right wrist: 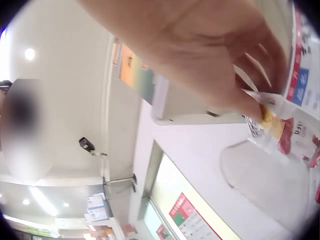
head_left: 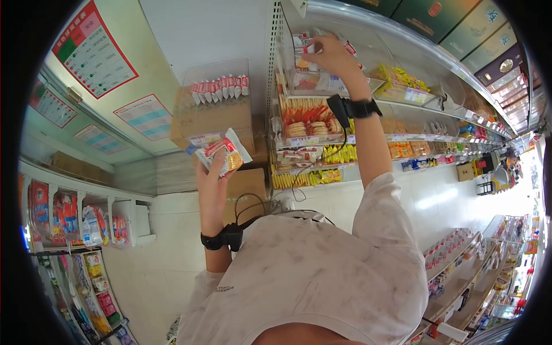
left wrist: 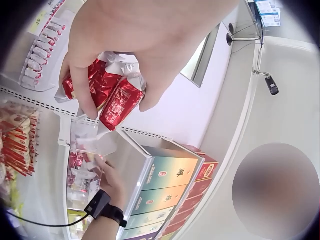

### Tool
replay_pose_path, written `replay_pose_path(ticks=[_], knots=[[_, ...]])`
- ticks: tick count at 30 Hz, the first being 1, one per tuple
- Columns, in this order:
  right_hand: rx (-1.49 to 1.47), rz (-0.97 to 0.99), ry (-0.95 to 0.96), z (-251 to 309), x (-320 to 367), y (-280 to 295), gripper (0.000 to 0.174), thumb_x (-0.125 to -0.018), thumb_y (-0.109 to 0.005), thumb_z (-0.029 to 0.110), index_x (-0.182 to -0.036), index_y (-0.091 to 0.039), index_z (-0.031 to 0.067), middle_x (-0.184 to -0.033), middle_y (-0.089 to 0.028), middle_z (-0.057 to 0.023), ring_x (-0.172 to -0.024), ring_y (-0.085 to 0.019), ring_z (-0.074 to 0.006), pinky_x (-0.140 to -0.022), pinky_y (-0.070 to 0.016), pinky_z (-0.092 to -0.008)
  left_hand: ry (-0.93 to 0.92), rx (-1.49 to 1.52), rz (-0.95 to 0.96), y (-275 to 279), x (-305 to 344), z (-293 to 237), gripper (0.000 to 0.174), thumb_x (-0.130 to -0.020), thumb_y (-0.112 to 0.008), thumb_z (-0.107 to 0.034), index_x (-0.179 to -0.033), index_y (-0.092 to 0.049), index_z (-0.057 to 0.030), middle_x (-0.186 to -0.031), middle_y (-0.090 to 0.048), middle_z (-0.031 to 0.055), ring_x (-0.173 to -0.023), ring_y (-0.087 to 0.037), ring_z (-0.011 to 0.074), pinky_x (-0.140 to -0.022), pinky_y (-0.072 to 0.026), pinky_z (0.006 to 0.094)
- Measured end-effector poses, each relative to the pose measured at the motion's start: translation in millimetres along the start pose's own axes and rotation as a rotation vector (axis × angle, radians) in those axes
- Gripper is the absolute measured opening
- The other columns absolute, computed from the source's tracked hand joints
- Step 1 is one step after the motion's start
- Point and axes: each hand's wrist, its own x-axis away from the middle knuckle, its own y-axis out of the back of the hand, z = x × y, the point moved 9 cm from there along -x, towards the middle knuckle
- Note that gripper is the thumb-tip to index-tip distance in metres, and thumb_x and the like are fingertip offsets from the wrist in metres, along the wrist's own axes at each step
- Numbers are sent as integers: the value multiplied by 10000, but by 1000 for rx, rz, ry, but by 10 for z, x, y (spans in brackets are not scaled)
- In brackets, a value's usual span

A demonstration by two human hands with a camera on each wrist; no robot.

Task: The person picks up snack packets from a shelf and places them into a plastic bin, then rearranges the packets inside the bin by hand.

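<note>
Up at the upper shelf point(head_left: 411, 99), pinching a white-and-red packet point(right wrist: 265, 112) with the right hand point(head_left: 330, 54), just beside a clear bin point(head_left: 290, 64). Lower down, gripping a bundle of red snack packets point(head_left: 224, 152) in the left hand point(head_left: 213, 184), raised before a cardboard box point(head_left: 213, 123) topped by sachets point(head_left: 221, 87).

Right hand point(head_left: 330, 54), pinching a shelf packet point(head_left: 305, 49), sits inside the top shelf bin point(head_left: 374, 54). It is hemmed by the perforated upright point(head_left: 270, 86) to its left, the clear front wall below, and the ledge of green boxes point(head_left: 477, 26) overhead. Left hand point(head_left: 211, 184) with its packets point(head_left: 224, 152) hangs in open air before the cardboard box point(head_left: 213, 123), just beneath the clear bin point(head_left: 215, 86). Free passage: the bare wall strip point(head_left: 230, 29) between clear bin and upright, and the aisle floor point(head_left: 437, 195) to the right.
</note>
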Motion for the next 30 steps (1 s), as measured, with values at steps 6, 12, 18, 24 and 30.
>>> replay_pose_path(ticks=[6,12,18,24,30], knots=[[-508,-297,-13,684,1008,723,326,-915,-731,123,-1211,-637,23,-1010,-715,-116,-892,-684,-158,-758,-531,-299,44,-80,-14,-40,-56,167,449,-1001,-661,-216,-1359,-506,5,-1290,-622,108,-1162,-639,217,-973,-549,419],[-982,185,36,985,1768,-492,385,-932,-704,21,-1294,-572,35,-1121,-688,-71,-982,-649,-98,-803,-508,-256,147,-35,66,-420,-129,398,425,-1015,-646,-239,-1346,-507,-11,-1289,-620,104,-1145,-651,206,-944,-566,380],[-1060,201,-98,633,1886,-740,416,-955,-669,19,-1353,-550,31,-1187,-659,-48,-1029,-634,-114,-887,-505,-284,282,40,199,-603,-232,759,440,-1084,-503,-297,-1417,-416,-22,-1363,-562,127,-1205,-623,243,-984,-568,441],[-972,150,-37,653,1950,-512,477,-914,-718,85,-1360,-554,44,-1150,-661,-100,-1054,-649,-182,-888,-521,-317,205,-188,340,-815,-221,701,639,-901,-733,-86,-1439,-392,-36,-1404,-527,96,-1269,-567,204,-1044,-516,390],[-879,50,148,753,1937,-224,490,-778,-819,29,-1243,-669,59,-1144,-681,-78,-1062,-637,-230,-938,-497,-378,-138,-461,436,-1177,-150,182,808,-732,-856,-59,-1407,-412,-66,-1428,-499,113,-1264,-549,197,-1058,-485,372]])
